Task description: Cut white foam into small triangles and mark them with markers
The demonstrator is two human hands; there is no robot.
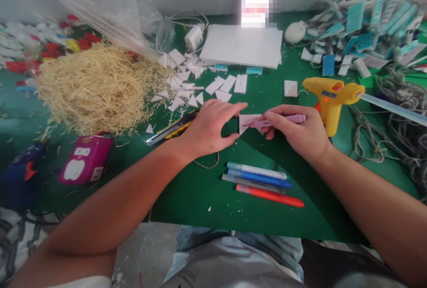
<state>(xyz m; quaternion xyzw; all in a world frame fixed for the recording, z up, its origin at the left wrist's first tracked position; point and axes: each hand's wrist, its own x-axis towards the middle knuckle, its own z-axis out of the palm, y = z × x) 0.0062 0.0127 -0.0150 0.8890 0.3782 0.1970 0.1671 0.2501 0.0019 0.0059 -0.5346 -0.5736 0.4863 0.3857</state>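
Observation:
My right hand (296, 128) is closed round a light purple marker (293, 119), its tip pointing left over a small white foam piece (246, 120). The piece lies on the green table, partly hidden by my right fingers. At its left side is my left hand (215, 126), index finger and thumb stretched out and apart; fingertips appear to touch the piece's left edge. Under my left wrist lies a yellow-and-black utility knife (173, 128). Nearer my body, several capped markers lie side by side: a white-and-teal one (260, 171), a blue one (263, 178), a grey one (253, 183) and a red one (273, 196).
A yellow glue gun (332, 97) stands right of my right hand, near grey cord (370, 141). White foam scraps (187, 83) and stacked white sheets (242, 46) lie beyond. Wood shavings (93, 88) and a magenta power socket (87, 159) are left; blue-and-white pieces (363, 26) pile back right.

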